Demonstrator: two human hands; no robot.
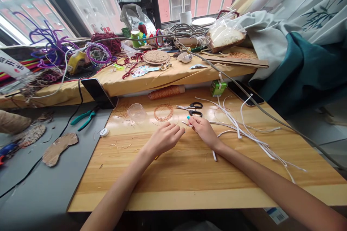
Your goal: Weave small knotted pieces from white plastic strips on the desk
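My right hand (pixel 204 131) pinches a white cord (pixel 215 155) near one end, between thumb and fingers, above the wooden table. A trace of orange shows on the cord at the fingertips. Close on its left, my left hand (pixel 166 138) is closed with the fingers curled; what it grips, perhaps a fine strand, is too small to make out. Just beyond both hands lie black-handled scissors (pixel 195 109), blades spread. A coil of thin orange strand (pixel 163 112) rests behind my left hand. Several loose white cords (pixel 255 139) spread over the table to the right.
A clear plastic cup (pixel 136 112) and an orange thread spool (pixel 166 92) lie toward the back. Teal pliers (pixel 85 118) and a cardboard piece (pixel 59 148) lie on the grey surface at left. A green drink carton (pixel 218 87) and a phone (pixel 245 93) are below the cluttered shelf (pixel 173 75).
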